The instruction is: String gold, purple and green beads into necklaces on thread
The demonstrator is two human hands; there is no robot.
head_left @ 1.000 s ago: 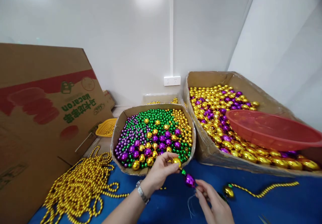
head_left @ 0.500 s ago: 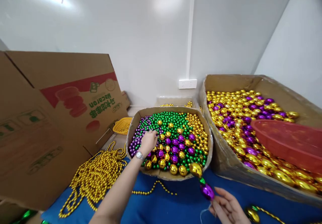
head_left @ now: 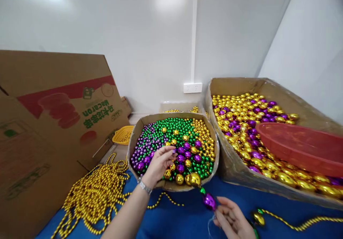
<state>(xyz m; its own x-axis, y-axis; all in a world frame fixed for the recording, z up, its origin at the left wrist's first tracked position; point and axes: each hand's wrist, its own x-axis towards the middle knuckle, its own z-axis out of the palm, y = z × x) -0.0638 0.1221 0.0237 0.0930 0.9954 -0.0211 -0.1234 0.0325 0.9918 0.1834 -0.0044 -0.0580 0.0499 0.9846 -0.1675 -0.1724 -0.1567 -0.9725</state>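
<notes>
My left hand [head_left: 162,158], with a watch on its wrist, is over the near part of a cardboard box [head_left: 133,131] full of beads. Its thumb and finger pinch what looks like a small purple bead [head_left: 174,151]. At the lower right, my right hand [head_left: 232,217] is closed on the end of a bead string, by its large purple bead [head_left: 209,201]. A small green bead [head_left: 202,190] and a large gold bead [head_left: 194,179] follow on that string, reaching over the box's front rim. Thin thread [head_left: 209,226] hangs below the right fingers.
Gold bead strands [head_left: 91,192] lie heaped on the blue cloth [head_left: 166,223] at left. To the right stands a larger box [head_left: 227,160] of gold and purple beads with a red tray [head_left: 297,146]. A yellow basket [head_left: 118,137] and a printed carton [head_left: 66,135] are at left.
My left hand has lifted from the small purple beads and come right and nearer, towards the bead string. My right hand still holds the string. The view has shifted slightly.
</notes>
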